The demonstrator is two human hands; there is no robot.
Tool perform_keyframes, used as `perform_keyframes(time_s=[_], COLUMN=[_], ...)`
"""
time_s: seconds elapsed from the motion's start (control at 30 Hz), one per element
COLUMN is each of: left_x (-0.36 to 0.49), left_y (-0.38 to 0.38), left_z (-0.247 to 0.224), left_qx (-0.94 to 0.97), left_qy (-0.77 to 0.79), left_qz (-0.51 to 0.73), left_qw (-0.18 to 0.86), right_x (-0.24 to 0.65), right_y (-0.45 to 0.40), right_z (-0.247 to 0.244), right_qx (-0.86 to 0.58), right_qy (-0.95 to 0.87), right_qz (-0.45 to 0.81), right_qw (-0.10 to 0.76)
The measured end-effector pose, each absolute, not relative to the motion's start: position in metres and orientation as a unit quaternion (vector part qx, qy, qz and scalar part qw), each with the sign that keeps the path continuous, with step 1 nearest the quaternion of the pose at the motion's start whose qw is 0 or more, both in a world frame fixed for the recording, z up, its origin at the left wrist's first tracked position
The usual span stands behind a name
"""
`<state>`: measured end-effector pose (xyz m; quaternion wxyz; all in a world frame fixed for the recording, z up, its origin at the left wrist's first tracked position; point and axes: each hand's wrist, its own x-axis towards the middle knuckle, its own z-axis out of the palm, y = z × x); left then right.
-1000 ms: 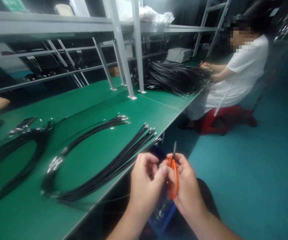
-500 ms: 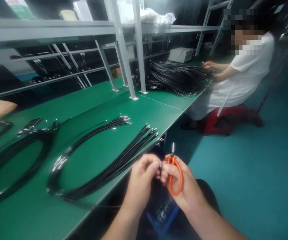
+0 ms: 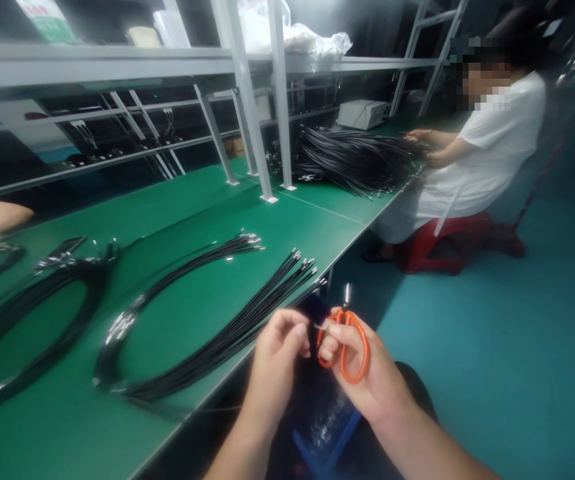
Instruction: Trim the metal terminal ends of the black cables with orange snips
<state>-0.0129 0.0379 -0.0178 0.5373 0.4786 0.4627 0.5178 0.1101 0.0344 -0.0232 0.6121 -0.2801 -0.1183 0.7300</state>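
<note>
Over the table's front edge, my left hand (image 3: 278,350) is closed in a pinch on a dark cable (image 3: 312,339). Opposite it, my right hand (image 3: 380,383) is wrapped round scissors with orange handles (image 3: 366,353), their blades pointing up and away. Its thumb and fingertip also meet at a small silvery piece (image 3: 321,327) beside the cable; whether they grip it is too small to tell. To the left, a curved bundle of black cables (image 3: 217,333) with silvery ends lies on the green table (image 3: 167,340).
More coiled black cables (image 3: 80,313) lie at the left, near another person's arm (image 3: 7,220). A blue bin (image 3: 334,437) with small shiny bits sits below my hands. Further right, a co-worker on a red stool (image 3: 432,247) handles a large cable pile (image 3: 352,157). Shelf posts (image 3: 254,133) rise from the table.
My hands have drawn slightly apart, the left one shifting a little to the left. More of the dark cable and the silvery piece now shows between them. The scissors stay in my right hand.
</note>
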Motion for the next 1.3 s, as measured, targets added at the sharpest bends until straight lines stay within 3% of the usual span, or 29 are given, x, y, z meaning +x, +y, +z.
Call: perform_keyframes(time_s=[0.2, 0.63, 0.8, 1.07, 1.3], left_x=[-0.014, -0.019, -0.020, -0.021, -0.023], left_y=[0.030, 0.031, 0.033, 0.031, 0.030], left_z=[-0.008, -0.017, -0.019, -0.014, -0.020], left_qx=[0.561, 0.500, 0.483, 0.475, 0.456], left_qy=[0.474, 0.467, 0.456, 0.454, 0.429], left_qz=[0.430, 0.462, 0.465, 0.462, 0.477], left_qw=[0.525, 0.564, 0.585, 0.595, 0.618], right_x=[0.107, 0.102, 0.105, 0.106, 0.110], right_y=[0.036, 0.037, 0.031, 0.028, 0.030], right_z=[-0.022, -0.011, -0.016, -0.024, -0.030], right_qx=[-0.280, -0.368, -0.440, -0.483, -0.450], right_qy=[-0.138, -0.257, -0.347, -0.549, -0.635], right_qz=[0.722, 0.635, 0.514, 0.358, 0.159], right_qw=[0.618, 0.628, 0.649, 0.580, 0.608])
